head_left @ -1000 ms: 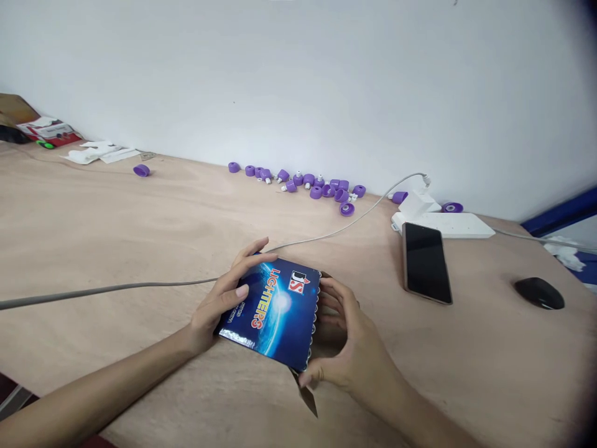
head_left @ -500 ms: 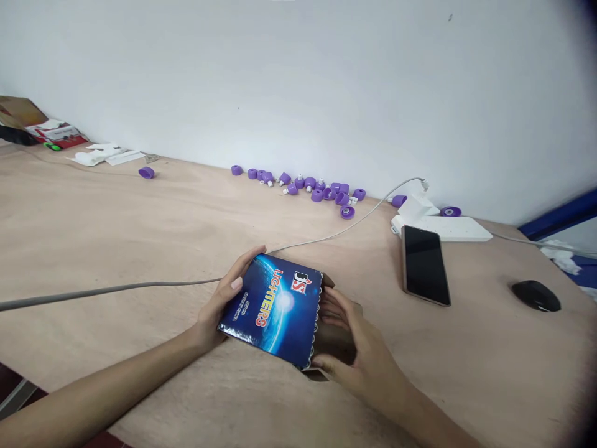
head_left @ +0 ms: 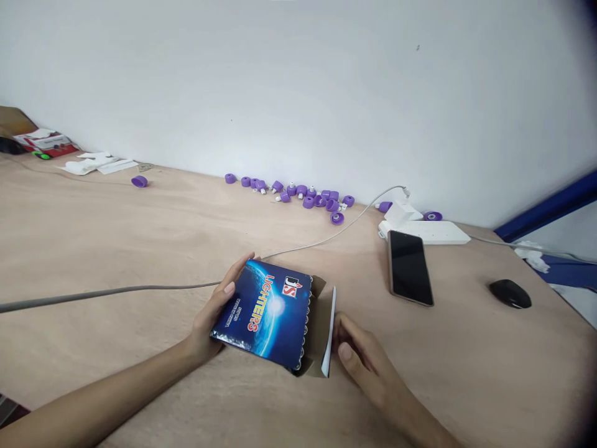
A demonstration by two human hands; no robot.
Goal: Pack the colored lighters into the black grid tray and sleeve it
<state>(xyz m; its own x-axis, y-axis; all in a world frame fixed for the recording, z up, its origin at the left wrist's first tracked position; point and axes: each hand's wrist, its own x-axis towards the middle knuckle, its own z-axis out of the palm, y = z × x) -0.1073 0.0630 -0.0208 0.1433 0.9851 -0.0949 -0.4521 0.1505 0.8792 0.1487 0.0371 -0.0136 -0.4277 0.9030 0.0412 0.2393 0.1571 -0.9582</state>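
Observation:
A blue cardboard lighter box (head_left: 284, 323), printed "LIGHTERS", is tilted above the table. My left hand (head_left: 217, 311) is closed round its left side, thumb on the printed face and the other fingers mostly hidden behind. The box's right end gapes, showing brown card inside and a flap (head_left: 329, 336) standing outward, its pale edge toward me. Just right of this flap is my right hand (head_left: 364, 354), its fingers loosely bent and the thumb apart from them. Its fingertips are at the flap's outer side; whether they touch it is hard to see.
Several purple caps (head_left: 308, 202) lie along the wall, some with white fittings. To the right are a phone (head_left: 410, 267), a white power strip (head_left: 443, 232) and a black mouse (head_left: 510, 293). A grey cable (head_left: 116, 290) crosses the table behind the box. White paper scraps (head_left: 97, 163) lie far left.
My right hand has come out of the box's open end and moved to the outer side of the flap. The flap now stands out. My left hand keeps its hold; the view has shifted slightly.

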